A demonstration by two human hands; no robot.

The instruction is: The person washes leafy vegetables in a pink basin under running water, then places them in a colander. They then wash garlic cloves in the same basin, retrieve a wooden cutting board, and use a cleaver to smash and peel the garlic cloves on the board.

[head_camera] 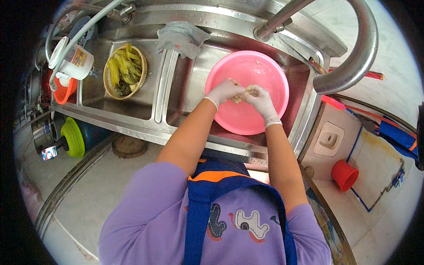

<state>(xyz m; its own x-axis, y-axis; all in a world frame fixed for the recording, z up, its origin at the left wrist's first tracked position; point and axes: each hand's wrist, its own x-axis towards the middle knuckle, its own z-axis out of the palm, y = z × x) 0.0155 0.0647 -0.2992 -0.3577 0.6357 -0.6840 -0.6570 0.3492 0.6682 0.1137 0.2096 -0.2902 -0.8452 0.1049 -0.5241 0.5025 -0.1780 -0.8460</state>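
Note:
Both my hands wear thin whitish gloves and meet at the fingertips above a pink plastic basin (241,116), which stands in the right-hand sink bowl with clear water in it. My left hand (227,91) has its fingers curled at the middle of the basin. Against it, from the right, my right hand (260,99) pinches with thumb and forefinger. A small pale thing may be between the fingertips, but it is too small to tell. Near the basin's far side, a small pale scrap (257,62) lies in the water.
A yellow basket (144,74) of pickled-looking greens (124,66) sits in the left bowl. A grey cloth (182,38) drapes over the divider. A curved metal faucet (364,49) arches at right, near a knife (316,64). A white tub (79,63) and orange basket (64,92) stand left.

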